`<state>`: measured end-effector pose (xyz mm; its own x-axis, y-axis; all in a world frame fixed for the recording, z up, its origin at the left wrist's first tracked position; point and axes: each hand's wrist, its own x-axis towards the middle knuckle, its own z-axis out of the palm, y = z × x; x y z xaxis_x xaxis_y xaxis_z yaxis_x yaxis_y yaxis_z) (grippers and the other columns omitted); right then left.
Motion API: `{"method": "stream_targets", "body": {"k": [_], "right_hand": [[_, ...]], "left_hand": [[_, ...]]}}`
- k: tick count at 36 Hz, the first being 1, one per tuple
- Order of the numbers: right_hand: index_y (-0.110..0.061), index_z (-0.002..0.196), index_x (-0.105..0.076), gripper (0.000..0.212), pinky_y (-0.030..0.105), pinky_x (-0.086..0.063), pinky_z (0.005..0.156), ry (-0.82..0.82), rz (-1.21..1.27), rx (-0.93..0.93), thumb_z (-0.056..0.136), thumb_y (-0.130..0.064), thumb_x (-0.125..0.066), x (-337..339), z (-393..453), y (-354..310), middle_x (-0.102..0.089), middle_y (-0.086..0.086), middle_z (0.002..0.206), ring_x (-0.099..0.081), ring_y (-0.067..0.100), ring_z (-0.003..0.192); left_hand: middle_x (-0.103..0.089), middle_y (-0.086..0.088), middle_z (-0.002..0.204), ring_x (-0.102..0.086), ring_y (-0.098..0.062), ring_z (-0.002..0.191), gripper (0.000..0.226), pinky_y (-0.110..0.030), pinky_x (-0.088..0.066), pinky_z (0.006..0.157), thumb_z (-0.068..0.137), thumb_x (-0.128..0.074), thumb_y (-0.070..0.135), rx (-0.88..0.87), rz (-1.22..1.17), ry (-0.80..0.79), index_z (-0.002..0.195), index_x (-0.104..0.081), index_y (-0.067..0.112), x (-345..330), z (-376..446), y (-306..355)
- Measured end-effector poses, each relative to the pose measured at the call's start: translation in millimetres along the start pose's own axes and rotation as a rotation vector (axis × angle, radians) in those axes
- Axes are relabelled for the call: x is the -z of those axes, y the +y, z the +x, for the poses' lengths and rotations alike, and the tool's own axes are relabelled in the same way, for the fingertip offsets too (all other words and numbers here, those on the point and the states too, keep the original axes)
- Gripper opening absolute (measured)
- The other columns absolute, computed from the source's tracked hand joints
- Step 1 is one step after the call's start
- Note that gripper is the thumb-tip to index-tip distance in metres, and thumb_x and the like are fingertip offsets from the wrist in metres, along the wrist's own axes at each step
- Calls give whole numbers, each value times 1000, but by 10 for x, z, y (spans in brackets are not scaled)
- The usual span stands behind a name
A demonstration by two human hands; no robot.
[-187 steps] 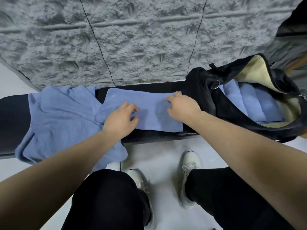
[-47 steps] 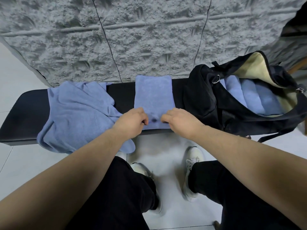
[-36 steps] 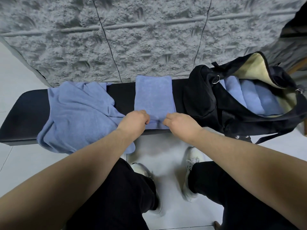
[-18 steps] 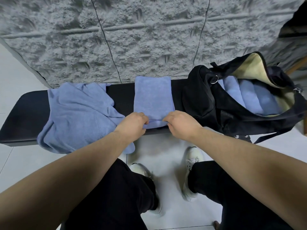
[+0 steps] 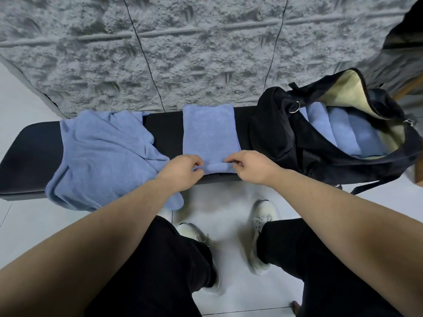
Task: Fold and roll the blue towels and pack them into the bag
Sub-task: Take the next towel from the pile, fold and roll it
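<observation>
Head view, the only one, looked down on a black bench (image 5: 29, 156) set along a grey textured wall. A folded blue towel (image 5: 209, 131) lay across the bench as a narrow strip, its long axis running from the person's side straight away toward the wall. Its near end had been turned over into a small first roll (image 5: 214, 167) at the bench's front edge. The left hand (image 5: 180, 169) pinched the left end of that roll and the right hand (image 5: 249, 164) pinched the right end, each closed on the cloth with fingers curled and thumbs tucked against it. Both hands sat equally near, one at each end, so the unrolled length lay directly ahead of them; as I judged it, the roll would have to travel forward along that axis, away from the body.

To the left, a loose blue towel (image 5: 103, 156) lay heaped on the bench and hung over its front edge, just beside the left forearm. To the right, the open black bag (image 5: 286, 138) stood on the bench close to the strip, nearer the right hand, and held several rolled blue towels (image 5: 343, 131) side by side against its pale lining.

No brand, label or writing could be read anywhere.
</observation>
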<state>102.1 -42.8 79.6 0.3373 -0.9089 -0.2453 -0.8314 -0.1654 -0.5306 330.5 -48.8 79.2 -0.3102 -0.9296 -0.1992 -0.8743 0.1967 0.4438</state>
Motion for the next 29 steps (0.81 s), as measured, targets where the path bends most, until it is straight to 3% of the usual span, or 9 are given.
{"method": "stream_targets", "body": {"k": [4,8,13,18,24,29], "right_hand": [[-35,102,-57,27,38,-54,78,38,144,-55,92,-12,-46,-9,32,19,-63,-2,91,-58,21,80],[-29,98,-68,17,31,-51,80,56,166,-82,93,-17,-57,30,89,39,-62,-6,91,-58,17,82],[-23,104,-74,17,31,-40,97,133,-30,18,94,-19,-61,7,143,64,-59,-2,105,-48,20,103],[-18,107,-70,25,33,-38,94,179,-153,97,93,-8,-51,-17,137,-20,-61,0,109,-46,23,101],[-12,105,-68,31,37,-46,77,148,-320,149,87,4,-48,-69,149,-63,-61,4,103,-55,26,95],[-11,100,-67,22,28,-34,67,198,-383,174,90,-10,-46,-106,81,-108,-59,3,103,-54,23,94]], "left_hand": [[-55,6,98,-52,-15,85,22,-22,-38,73,92,-47,12,16,-51,-8,105,-64,15,-7,26,-51],[-45,9,86,-56,-22,90,24,-24,-40,77,92,-48,7,-19,-74,-1,80,-61,23,-12,74,-107],[-57,2,115,-47,-20,110,27,-27,-39,97,96,-48,12,10,-23,30,115,-67,17,-30,93,-110],[-53,6,96,-49,-23,92,18,-39,-45,88,89,-58,9,-68,13,161,100,-67,20,4,94,-99],[-62,-8,99,-58,-27,87,25,-40,-48,77,88,-48,-3,-135,127,156,92,-70,7,9,72,54],[-63,-5,96,-58,-26,84,24,-37,-49,73,86,-48,-2,-117,137,165,93,-69,8,11,76,61]]}}
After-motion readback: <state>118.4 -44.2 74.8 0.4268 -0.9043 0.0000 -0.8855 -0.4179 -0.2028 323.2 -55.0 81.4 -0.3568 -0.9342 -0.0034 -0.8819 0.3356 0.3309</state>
